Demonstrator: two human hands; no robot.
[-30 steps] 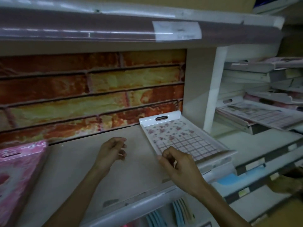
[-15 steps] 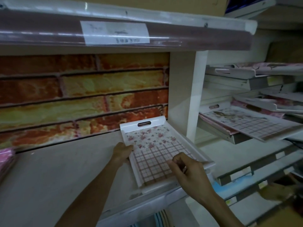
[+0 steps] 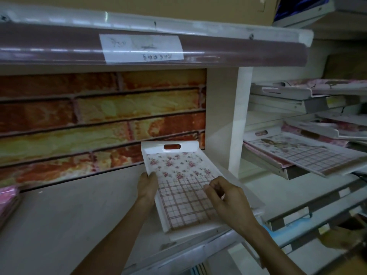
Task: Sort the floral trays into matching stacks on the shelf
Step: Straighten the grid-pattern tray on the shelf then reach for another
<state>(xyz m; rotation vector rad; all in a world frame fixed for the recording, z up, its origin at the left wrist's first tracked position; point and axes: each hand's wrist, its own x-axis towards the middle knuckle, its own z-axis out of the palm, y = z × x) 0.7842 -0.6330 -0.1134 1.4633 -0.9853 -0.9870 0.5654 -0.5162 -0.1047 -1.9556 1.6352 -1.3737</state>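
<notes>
Nearest the camera, the right hand (image 3: 228, 199) hovered over the checked half of the floral tray (image 3: 182, 181), fingers curled loosely and tips just touching or just above its surface; whether that grip held anything could not be told. The left hand (image 3: 148, 185) was clasped on the tray's left rim, thumb over the edge, probably to steady the tray and square it up. The tray lay flat on the shelf (image 3: 69, 211), its near end reaching the shelf's front lip and its cut-out handle pointing at the brick-patterned back panel (image 3: 99, 120) behind it. It stood just left of the white upright divider (image 3: 236, 120), likely as the base of a stack. Past the divider, to the tray's right, more trays (image 3: 303, 153) sat tilted and untidy, one with a similar checked pattern, so sorting seemed far from finished. Far to the tray's left, a pink stack (image 3: 8, 203) rested at the shelf's end.
</notes>
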